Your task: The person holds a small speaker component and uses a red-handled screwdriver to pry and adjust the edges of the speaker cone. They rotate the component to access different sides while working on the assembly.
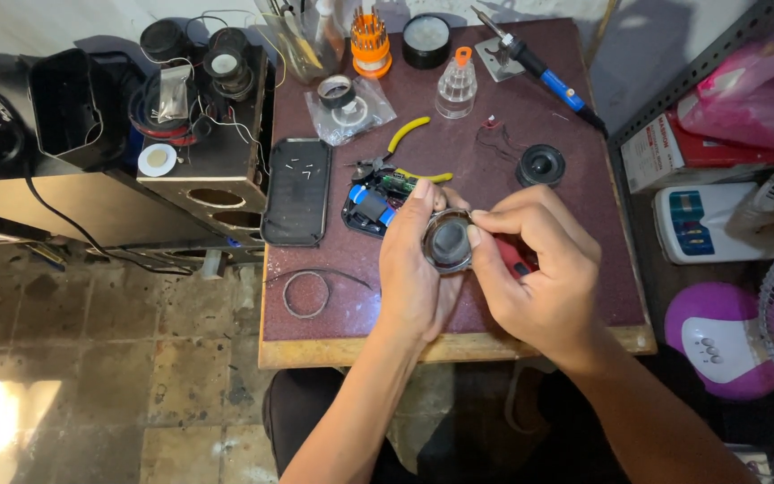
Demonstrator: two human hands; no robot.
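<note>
Both forearms bare to the frame edge; no sleeves visible. Left hand and right hand: no rings, watch or gloves. Dark trousers at the lap.

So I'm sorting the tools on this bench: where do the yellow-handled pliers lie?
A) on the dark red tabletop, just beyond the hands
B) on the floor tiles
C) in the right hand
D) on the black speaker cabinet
A: the yellow-handled pliers lie on the dark red tabletop, beyond the left hand and right hand, which hold a small round speaker.
</note>
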